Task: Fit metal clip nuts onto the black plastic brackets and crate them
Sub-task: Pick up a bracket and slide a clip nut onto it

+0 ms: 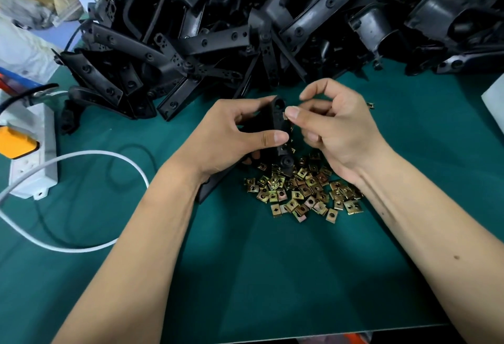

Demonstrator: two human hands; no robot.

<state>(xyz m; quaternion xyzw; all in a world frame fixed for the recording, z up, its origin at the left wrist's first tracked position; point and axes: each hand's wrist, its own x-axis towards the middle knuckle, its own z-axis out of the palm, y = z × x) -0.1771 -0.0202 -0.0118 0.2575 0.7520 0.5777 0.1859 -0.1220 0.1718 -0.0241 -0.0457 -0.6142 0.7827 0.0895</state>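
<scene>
Between both hands: left hand [231, 131] grips bracket [279, 120]; right hand [335, 131] pinches clip nut [286, 116].

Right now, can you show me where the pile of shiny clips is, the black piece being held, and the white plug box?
pile of clip nuts [302, 189], head view, middle of the heap.
black bracket [279, 118], head view, upper end between the hands.
white power strip [35, 158], head view, top face.

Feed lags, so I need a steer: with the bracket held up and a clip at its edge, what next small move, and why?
Probably push the clip nut fully onto the black bracket: the right hand pinches it against the bracket's edge while the left hand steadies the bracket.
</scene>
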